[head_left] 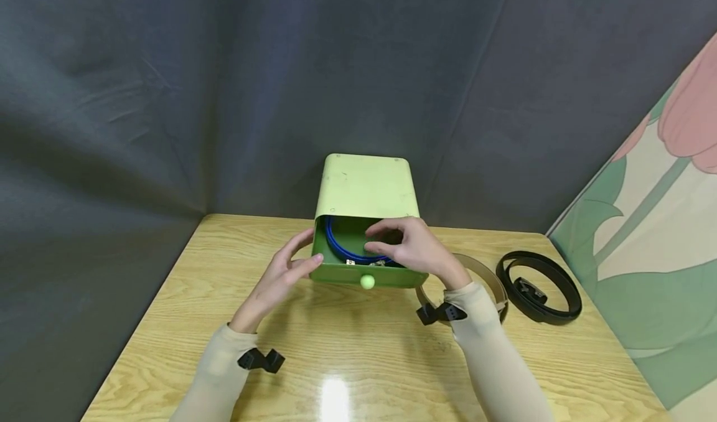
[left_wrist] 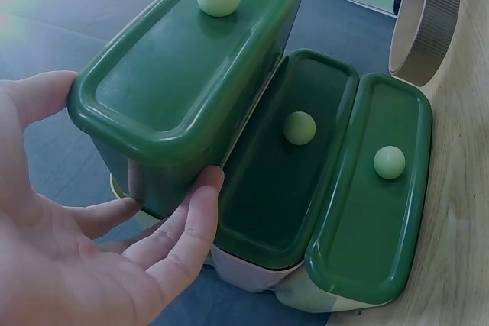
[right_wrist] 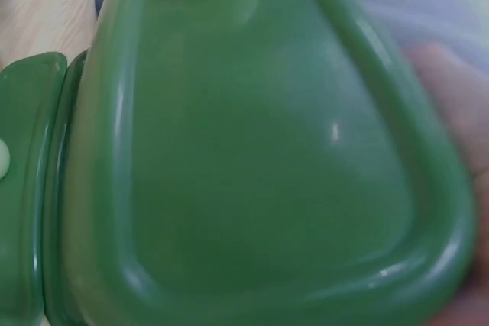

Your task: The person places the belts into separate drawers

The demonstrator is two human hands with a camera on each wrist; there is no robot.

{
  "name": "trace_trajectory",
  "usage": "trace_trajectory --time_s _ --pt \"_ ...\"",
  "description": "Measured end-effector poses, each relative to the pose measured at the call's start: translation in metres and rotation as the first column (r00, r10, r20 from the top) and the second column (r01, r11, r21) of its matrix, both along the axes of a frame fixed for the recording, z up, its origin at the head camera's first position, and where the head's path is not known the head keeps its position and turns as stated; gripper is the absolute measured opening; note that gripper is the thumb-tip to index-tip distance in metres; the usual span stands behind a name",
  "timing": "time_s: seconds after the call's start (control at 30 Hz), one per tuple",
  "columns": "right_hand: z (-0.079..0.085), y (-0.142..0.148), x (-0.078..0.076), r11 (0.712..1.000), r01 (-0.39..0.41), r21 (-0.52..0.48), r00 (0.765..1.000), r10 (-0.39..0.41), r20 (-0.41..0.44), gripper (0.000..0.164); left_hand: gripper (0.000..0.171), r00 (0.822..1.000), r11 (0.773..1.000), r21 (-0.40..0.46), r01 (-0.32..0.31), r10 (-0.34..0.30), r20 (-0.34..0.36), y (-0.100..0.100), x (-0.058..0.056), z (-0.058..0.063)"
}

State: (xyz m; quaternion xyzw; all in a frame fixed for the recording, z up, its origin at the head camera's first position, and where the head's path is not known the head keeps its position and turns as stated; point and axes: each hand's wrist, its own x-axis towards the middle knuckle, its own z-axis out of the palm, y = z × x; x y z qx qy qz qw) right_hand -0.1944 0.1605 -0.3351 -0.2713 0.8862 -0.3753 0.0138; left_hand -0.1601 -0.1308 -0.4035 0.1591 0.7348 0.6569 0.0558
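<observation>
Two pale sleeves (head_left: 215, 366) reach across the wooden table (head_left: 336, 341). The left hand (head_left: 276, 279) touches the left end of the pulled-out green drawer (head_left: 336, 274), thumb and fingers spread around its corner. The right hand (head_left: 417, 244) hovers over the drawer's opening, thumb and fingertips curved apart, apparently pinching nothing. Only the head view reveals the contents: a coiled blue belt (head_left: 364, 259) with metal hardware. The left wrist view adds two closed drawers (left_wrist: 359, 227) beneath, hidden from above; the right wrist view shows mostly drawer front. Right of the light-green cabinet (head_left: 366, 185) lie a tan belt (head_left: 486, 274) and a coiled black belt (head_left: 546, 314). Dark fabric (head_left: 336, 67) hangs behind.
</observation>
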Motion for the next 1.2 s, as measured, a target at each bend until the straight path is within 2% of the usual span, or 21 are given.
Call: trace_trajectory --time_s 0.2,0.27,0.33,0.4,0.53,0.6,0.77,0.83,0.87,0.9,0.93,1.07,1.13,1.2 --pt "0.0 0.004 0.023 0.992 0.085 -0.094 0.984 -0.098 -0.151 0.021 0.07 1.0 1.0 0.009 0.006 -0.006 -0.009 -0.001 0.001 0.001" --pt "-0.002 0.004 0.032 0.983 0.089 -0.163 0.968 -0.124 -0.216 0.017 0.07 1.0 1.0 0.012 0.007 -0.007 -0.009 -0.001 0.002 0.002" --pt "-0.007 0.002 0.039 0.965 0.089 -0.247 0.937 -0.165 -0.309 0.013 0.071 1.0 1.0 0.011 0.0 0.0 -0.008 -0.003 0.003 0.003" --pt "-0.014 -0.002 0.044 0.937 0.075 -0.341 0.876 -0.225 -0.426 0.012 0.071 1.0 1.0 0.014 -0.007 0.007 -0.009 -0.004 0.004 0.003" --pt "-0.031 -0.011 0.052 0.877 -0.007 -0.481 0.704 -0.337 -0.625 0.013 0.071 1.0 1.0 0.02 -0.024 0.024 -0.016 -0.005 0.005 0.001" --pt "-0.039 -0.015 0.055 0.867 -0.076 -0.493 0.631 -0.341 -0.696 0.013 0.071 0.999 0.999 0.02 -0.028 0.029 -0.021 -0.005 0.005 -0.001" --pt "-0.052 -0.021 0.061 0.873 -0.171 -0.458 0.483 -0.33 -0.811 0.01 0.07 0.999 0.999 0.028 -0.027 0.028 -0.027 -0.006 0.006 0.0" --pt "-0.055 -0.021 0.063 0.877 -0.183 -0.445 0.449 -0.328 -0.831 0.01 0.07 0.999 0.999 0.034 -0.027 0.028 -0.029 -0.006 0.007 0.001" --pt "-0.057 -0.02 0.064 0.878 -0.194 -0.439 0.45 -0.318 -0.835 0.01 0.07 0.999 0.999 0.036 -0.025 0.026 -0.03 -0.006 0.007 0.002" --pt "-0.059 -0.02 0.065 0.879 -0.206 -0.431 0.461 -0.301 -0.835 0.01 0.07 0.999 0.999 0.035 -0.025 0.027 -0.033 -0.006 0.007 0.002" --pt "-0.06 -0.019 0.067 0.878 -0.224 -0.423 0.483 -0.277 -0.831 0.01 0.07 0.999 0.999 0.036 -0.026 0.027 -0.035 -0.006 0.007 0.002" --pt "-0.067 -0.018 0.073 0.875 -0.251 -0.414 0.614 -0.186 -0.767 0.013 0.069 0.999 0.999 0.035 -0.026 0.027 -0.041 -0.006 0.008 0.002" --pt "-0.071 -0.018 0.076 0.88 -0.227 -0.416 0.674 -0.166 -0.72 0.012 0.069 0.999 0.999 0.034 -0.027 0.028 -0.041 -0.006 0.008 0.002" --pt "-0.075 -0.018 0.078 0.894 -0.178 -0.412 0.725 -0.164 -0.669 0.012 0.069 0.999 0.999 0.034 -0.027 0.029 -0.04 -0.006 0.008 0.001"
